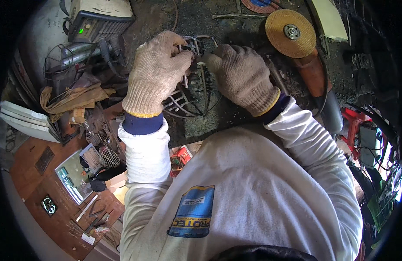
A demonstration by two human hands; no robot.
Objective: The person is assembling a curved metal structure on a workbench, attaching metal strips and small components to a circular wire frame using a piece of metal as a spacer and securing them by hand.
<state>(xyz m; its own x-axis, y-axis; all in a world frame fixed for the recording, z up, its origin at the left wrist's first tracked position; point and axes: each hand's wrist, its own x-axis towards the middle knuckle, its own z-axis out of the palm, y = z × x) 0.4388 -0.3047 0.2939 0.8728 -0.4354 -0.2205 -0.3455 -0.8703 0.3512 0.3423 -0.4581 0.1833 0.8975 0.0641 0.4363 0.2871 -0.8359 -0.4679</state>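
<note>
Head view: wire frame (188,98) pinched between both gloved hands' fingers (183,54).

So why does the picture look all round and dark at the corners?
In the head view, a fisheye lens bends straight edges toward the rim and leaves black corners. Daylight falls evenly on the left hand, the right hand and the wire piece they grip, all sharp. The far right edge glares white, and the floor at lower left looks squeezed.

You have a dark wire grille (190,93) of thin curved metal rods lying flat on the grimy counter (218,117), its top end between your left grip (155,71) and right grip (240,76), the rest fanning below them.
</note>
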